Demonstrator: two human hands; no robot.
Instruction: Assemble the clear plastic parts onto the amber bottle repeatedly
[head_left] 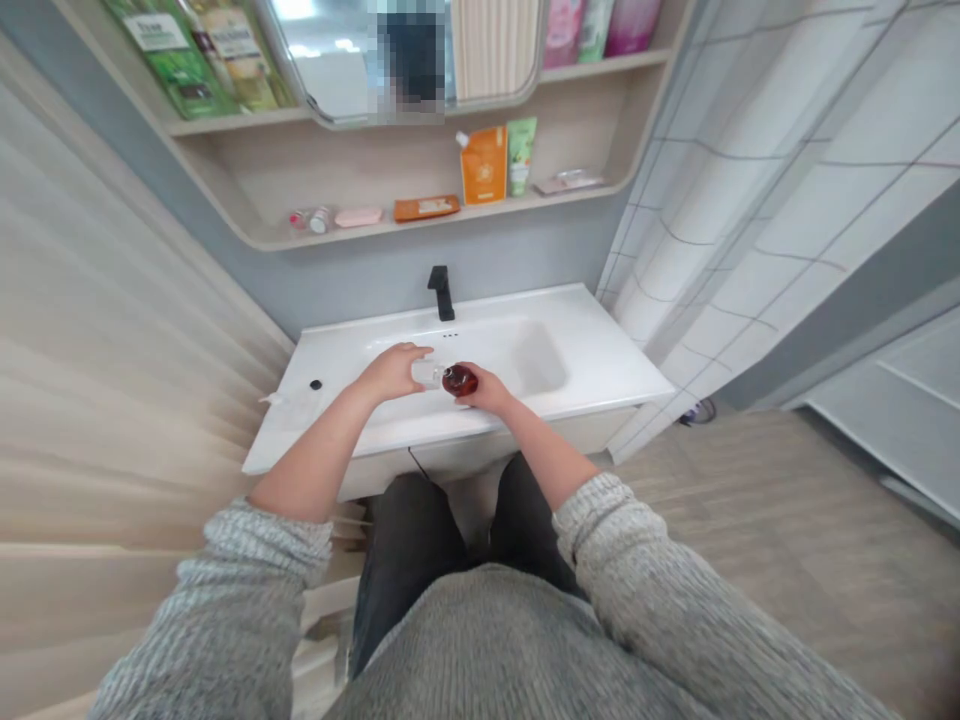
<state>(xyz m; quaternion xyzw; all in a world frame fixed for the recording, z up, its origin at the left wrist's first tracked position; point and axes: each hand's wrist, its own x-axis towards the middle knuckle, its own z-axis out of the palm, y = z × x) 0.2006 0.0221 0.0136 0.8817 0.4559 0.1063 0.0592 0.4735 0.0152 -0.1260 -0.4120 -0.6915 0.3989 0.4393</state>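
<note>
Over the front of the white sink basin [536, 350], my left hand [391, 372] is closed around a small clear bottle [427, 374], which lies tilted on its side with its neck to the right. My right hand [487, 389] grips a dark amber bottle [459, 380]. The two bottles' necks are close together; whether they touch, I cannot tell. On the counter to the left lies a small round black cap [316, 384], and a whitish item [274, 398] is near the counter's left edge.
A black faucet [441, 292] rises behind the basin. Above it, a shelf [352, 237] holds an orange pouch [484, 165], a green tube [520, 157] and several small items, below a mirror [491, 50]. A beige curtain [112, 330] hangs left; white tiles [720, 200] line the right.
</note>
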